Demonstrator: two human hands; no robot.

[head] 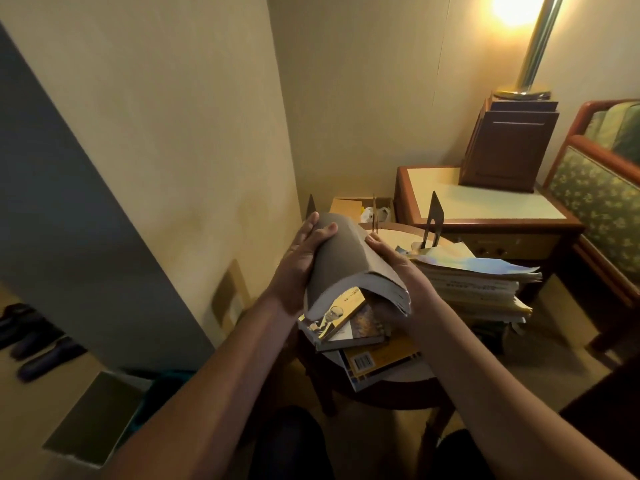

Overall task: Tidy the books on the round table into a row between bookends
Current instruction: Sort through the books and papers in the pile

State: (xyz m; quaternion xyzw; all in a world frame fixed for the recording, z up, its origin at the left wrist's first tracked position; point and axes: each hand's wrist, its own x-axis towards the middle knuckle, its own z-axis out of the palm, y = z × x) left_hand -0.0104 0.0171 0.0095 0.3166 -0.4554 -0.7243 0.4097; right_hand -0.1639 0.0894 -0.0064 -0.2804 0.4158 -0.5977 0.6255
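A thick soft-covered grey book [343, 258] is held up in the air over the near-left part of the round wooden table [398, 381], clear of the pile below it and bowed into an arch, with its cover uppermost and its page block facing the person. The left hand [304, 254] grips the book's left flank, its fingers [325, 231] lying over the far top of the cover. The right hand [393, 270] clasps the right flank, thumb on top and the other fingers tucked beneath, out of sight. The book therefore sits between the two palms, pinched from both sides rather than supported from underneath. The step in hand looks like carrying this volume to the row. Doing it well probably means easing the squeeze so the book flattens, turning it upright, and setting it down against one pointed dark metal bookend [434, 216] at the table's far-right edge, or against its partner [310, 205] at the far-left edge, half hidden behind the left fingers. A floppy book is likely to slump unless it leans on something firm. Under the hands lie a portrait-covered paperback [341, 315] and a yellow barcoded book [377, 362] near the front edge. A tall stack of pale, worn books [481, 289] fills the right edge.
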